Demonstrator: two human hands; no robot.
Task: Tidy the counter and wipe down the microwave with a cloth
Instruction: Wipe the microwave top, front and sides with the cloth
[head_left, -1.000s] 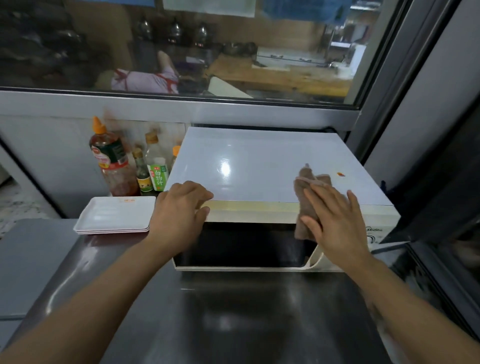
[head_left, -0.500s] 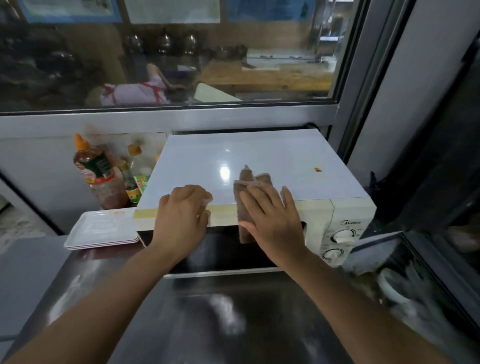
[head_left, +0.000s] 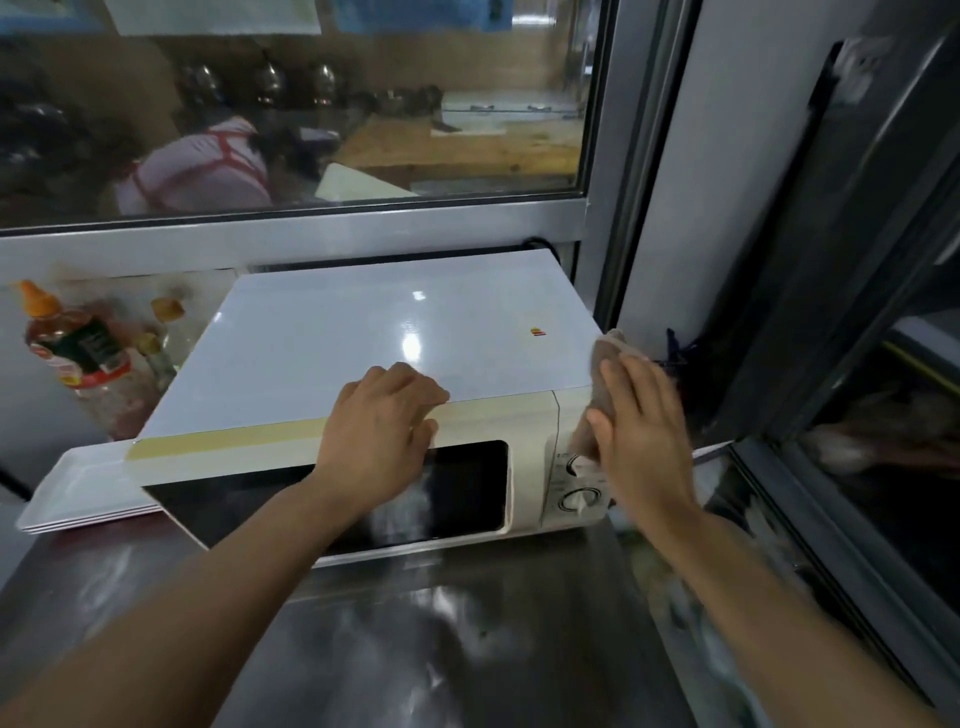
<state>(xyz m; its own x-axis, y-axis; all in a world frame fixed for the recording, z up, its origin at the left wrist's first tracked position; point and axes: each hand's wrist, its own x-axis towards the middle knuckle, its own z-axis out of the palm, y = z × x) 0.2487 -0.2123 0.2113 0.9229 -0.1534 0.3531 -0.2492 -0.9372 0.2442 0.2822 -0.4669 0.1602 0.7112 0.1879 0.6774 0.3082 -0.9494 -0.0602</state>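
Left hand (head_left: 382, 423) curls over the microwave (head_left: 363, 343) front edge, steadying it; flat right hand (head_left: 641, 421) presses cloth (head_left: 605, 364) against its corner

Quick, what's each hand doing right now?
Left hand: fingers curled over the microwave top's front edge.
Right hand: open, flat, pressing the cloth against the microwave's right front corner.
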